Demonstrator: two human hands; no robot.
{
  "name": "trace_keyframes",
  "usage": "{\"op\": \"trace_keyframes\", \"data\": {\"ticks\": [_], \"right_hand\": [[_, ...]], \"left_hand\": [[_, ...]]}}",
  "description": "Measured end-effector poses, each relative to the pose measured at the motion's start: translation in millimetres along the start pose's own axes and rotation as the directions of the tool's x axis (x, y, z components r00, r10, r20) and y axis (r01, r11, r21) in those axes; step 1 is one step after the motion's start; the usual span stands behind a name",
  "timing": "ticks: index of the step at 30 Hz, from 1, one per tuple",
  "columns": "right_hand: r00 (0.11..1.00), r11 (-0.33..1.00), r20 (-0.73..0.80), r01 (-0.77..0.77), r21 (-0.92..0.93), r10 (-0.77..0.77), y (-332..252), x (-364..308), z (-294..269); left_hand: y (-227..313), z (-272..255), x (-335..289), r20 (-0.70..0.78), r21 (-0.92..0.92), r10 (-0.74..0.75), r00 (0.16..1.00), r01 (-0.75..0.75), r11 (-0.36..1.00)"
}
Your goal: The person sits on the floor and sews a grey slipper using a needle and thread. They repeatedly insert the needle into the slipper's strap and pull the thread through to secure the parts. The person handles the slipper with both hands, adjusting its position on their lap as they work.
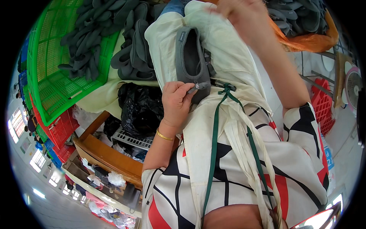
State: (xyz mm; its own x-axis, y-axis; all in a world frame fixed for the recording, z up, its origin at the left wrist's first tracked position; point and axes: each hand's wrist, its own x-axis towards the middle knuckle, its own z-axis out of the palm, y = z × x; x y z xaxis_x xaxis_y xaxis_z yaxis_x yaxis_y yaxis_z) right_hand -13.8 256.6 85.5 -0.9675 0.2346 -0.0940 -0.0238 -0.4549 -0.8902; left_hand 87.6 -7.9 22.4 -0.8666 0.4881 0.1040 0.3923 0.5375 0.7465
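Observation:
A dark grey fabric slip-on shoe (192, 57) lies across my apron-covered lap, its opening facing up. My left hand (176, 100) is closed at the shoe's near end, thumb and fingers pinching a small grey strip of trim (201, 86) with a shiny bit on it. Whether the trim is fixed to the shoe cannot be seen. My right hand (238, 9) is raised beyond the shoe at the top edge, away from it. Motion smears its fingers, so what it holds, if anything, is unclear. Small dark grey pieces (209, 61) lie against the shoe's right side.
Grey shoes fill a green crate (53, 76) at left; more grey shoes (138, 49) are heaped beside it. An orange sack (318, 42) of grey pieces stands at far right. A green cord (214, 133) hangs over the apron near a small black tool (225, 84). A black plastic bag (141, 108) lies left.

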Motion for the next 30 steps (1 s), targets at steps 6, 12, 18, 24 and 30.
{"op": "trace_keyframes", "data": {"ticks": [6,12,18,24,30], "right_hand": [[0.617,0.506,0.776,0.632,-0.587,0.129,63.1,-60.5,-22.1],[0.38,0.262,0.921,0.883,-0.389,0.085,84.8,-62.2,-19.6],[0.498,0.161,0.865,0.86,-0.485,-0.053,95.2,-60.0,-12.9],[0.775,0.266,0.596,0.632,-0.728,-0.212,116.6,-57.4,-6.1],[0.779,0.242,0.585,0.626,-0.741,-0.224,107.2,-53.5,-12.3]], "left_hand": [[-7.1,-4.0,8.5,0.049,-0.057,-0.002,0.999,0.005,0.998],[-9.3,-5.3,8.8,0.048,-0.018,-0.007,0.999,0.008,1.0],[-12.5,-4.6,10.9,0.059,-0.042,0.009,0.998,-0.006,0.999],[-16.3,-5.5,14.0,0.161,-0.041,-0.065,0.985,0.073,0.996],[-1.7,-3.4,-13.1,0.009,-0.078,-0.427,0.904,0.427,0.901]]}}
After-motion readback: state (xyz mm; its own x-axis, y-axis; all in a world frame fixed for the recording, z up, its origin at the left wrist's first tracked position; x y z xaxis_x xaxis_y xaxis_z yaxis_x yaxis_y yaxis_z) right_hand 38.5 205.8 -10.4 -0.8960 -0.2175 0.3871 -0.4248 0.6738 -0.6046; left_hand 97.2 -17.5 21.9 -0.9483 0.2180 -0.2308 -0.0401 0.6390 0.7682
